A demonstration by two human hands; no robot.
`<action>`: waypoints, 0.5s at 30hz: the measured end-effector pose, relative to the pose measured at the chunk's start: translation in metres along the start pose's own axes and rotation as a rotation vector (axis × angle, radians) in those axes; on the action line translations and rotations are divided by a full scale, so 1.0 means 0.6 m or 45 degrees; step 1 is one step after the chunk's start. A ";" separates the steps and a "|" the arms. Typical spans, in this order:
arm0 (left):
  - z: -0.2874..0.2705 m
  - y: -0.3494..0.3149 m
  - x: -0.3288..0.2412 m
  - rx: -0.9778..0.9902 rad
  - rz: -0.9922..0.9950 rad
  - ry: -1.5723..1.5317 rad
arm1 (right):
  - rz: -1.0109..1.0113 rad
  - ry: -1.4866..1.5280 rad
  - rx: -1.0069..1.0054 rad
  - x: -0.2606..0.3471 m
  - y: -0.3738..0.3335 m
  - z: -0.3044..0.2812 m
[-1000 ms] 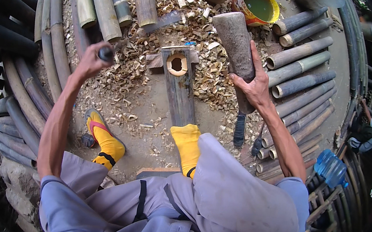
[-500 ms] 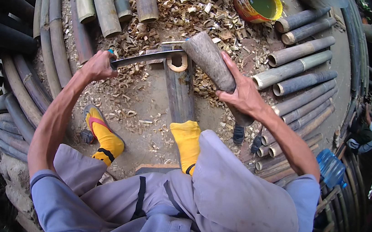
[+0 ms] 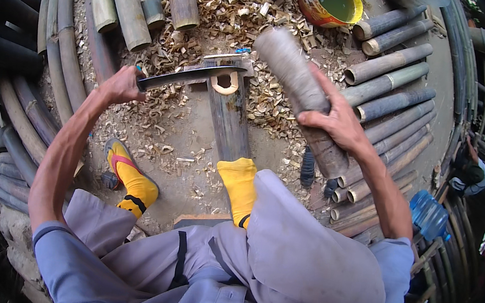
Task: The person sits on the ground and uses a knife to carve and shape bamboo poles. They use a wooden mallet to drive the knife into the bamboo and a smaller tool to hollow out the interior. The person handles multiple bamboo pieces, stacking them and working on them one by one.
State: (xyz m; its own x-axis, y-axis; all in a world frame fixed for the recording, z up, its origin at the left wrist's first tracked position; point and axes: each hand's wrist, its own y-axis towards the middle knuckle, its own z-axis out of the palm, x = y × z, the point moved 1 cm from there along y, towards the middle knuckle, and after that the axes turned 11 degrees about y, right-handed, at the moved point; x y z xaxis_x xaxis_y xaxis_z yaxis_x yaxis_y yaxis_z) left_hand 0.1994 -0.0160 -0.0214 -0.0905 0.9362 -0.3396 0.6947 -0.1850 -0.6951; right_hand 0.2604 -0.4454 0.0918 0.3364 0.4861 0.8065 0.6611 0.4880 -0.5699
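My left hand is closed round the handle of a long dark knife. Its blade reaches right, over the opening cut in a bamboo section. Pale wood shows round the rim of that opening. My foot in a yellow sock rests on the near end of the bamboo. In my right hand is a thick wooden mallet, a rough round billet, gripped about its narrower part. The billet is raised to the right of the blade, apart from it, and its far end is blurred.
Wood chips cover the ground ahead. Bamboo lengths lie at the far left, and more cut bamboo pieces line the right. A bucket of greenish liquid stands at the back. A blue water jug and another person are at right.
The mallet has moved up and to the right, away from the knife blade, with my right hand. The knife stays over the opening in the bamboo.
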 end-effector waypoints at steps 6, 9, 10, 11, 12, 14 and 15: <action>0.014 0.006 0.012 0.027 0.030 -0.013 | -0.236 0.073 -0.303 -0.097 -0.007 0.084; 0.047 -0.021 0.032 -0.317 0.111 0.133 | 0.069 0.014 0.012 -0.094 -0.009 0.039; 0.067 -0.044 0.023 -0.571 0.225 0.277 | -0.034 0.007 -0.113 -0.096 -0.017 0.025; 0.085 -0.066 0.011 -0.809 0.354 0.421 | -0.120 0.009 -0.249 -0.095 -0.031 0.024; 0.087 -0.085 -0.009 -0.874 0.477 0.485 | -0.140 0.009 -0.372 -0.087 -0.034 0.026; 0.109 -0.105 -0.043 -0.912 0.541 0.513 | -0.253 -0.100 -0.536 -0.095 -0.033 0.022; 0.113 -0.107 -0.052 -0.945 0.473 0.435 | -0.268 -0.088 -0.544 -0.100 -0.030 0.026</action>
State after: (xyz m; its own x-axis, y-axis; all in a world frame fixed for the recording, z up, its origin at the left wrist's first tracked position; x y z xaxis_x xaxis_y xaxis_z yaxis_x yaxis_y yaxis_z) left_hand 0.1093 -0.0536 -0.0093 0.3672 0.9142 -0.1714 0.9300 -0.3640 0.0507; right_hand 0.2178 -0.4722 0.0513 0.1299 0.4629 0.8768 0.9314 0.2464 -0.2681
